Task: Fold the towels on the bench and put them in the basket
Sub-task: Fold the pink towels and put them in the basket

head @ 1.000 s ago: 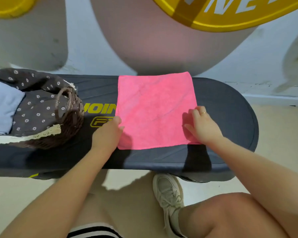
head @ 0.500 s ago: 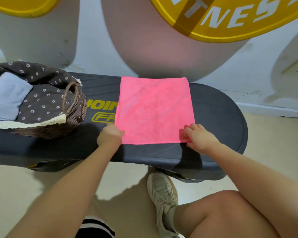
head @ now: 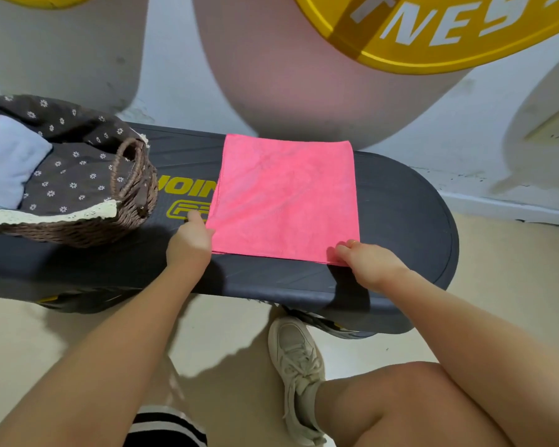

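Note:
A pink towel point(head: 286, 195) lies flat on the dark bench point(head: 400, 221), folded into a rectangle. My left hand point(head: 189, 243) pinches its near left corner. My right hand point(head: 367, 262) pinches its near right corner, fingers curled over the edge. On the bench's left end stands a wicker basket point(head: 123, 217) with a brown flowered lining, and a folded light blue towel point(head: 7, 162) lies inside it.
A painted wall with a yellow sign point(head: 433, 30) rises right behind the bench. My right knee point(head: 410, 404) and a white shoe point(head: 299, 372) are on the beige floor in front of the bench.
Both hands slid down the towel's side edges to its near corners. The view shifted, so the bench and basket sit a little lower and more to the right in the frame.

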A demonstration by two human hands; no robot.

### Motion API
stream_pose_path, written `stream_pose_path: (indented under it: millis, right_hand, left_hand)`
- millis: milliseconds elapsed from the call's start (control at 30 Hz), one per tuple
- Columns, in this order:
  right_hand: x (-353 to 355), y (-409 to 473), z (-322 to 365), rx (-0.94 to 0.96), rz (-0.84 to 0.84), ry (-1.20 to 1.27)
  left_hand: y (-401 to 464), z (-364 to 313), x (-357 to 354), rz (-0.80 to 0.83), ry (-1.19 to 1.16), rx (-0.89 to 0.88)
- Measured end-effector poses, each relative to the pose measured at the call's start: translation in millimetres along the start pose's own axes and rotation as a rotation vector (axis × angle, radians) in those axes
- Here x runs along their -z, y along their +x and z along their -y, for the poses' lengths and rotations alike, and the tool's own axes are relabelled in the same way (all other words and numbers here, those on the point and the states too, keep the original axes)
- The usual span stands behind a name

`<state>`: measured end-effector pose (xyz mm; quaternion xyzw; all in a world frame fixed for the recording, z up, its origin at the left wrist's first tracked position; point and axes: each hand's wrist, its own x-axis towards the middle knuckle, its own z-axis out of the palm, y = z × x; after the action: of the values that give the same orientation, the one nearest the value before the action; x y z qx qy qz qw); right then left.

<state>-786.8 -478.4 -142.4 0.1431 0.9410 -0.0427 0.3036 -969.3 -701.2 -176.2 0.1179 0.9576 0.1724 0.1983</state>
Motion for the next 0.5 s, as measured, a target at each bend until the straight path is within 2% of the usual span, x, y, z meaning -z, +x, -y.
stream_pose_path:
  millis: [133,233,333,400,500]
  right_hand:
    - [5,1,-1,-0.030,0.040,0.026]
    - [14,0,-3,-0.049,0.093,0.010]
    - [13,5,-1,-0.060,-0.063,0.062]
    - [7,12,4,-0.035,-0.195,0.009]
    - [1,25,13,0.033,-0.227,-0.052]
  left_hand:
    - [-3,6,-6,0.003,0.062,-0.038]
    - [-5,4,-6,-0.055,0.136,-0.085]
    - [-2,-2,-4,-0.097,0.138,-0.137]
    - [4,-8,-4,-0.080,0.073,-0.107]
    - [19,-16,-3,-0.075,0.051,-0.027]
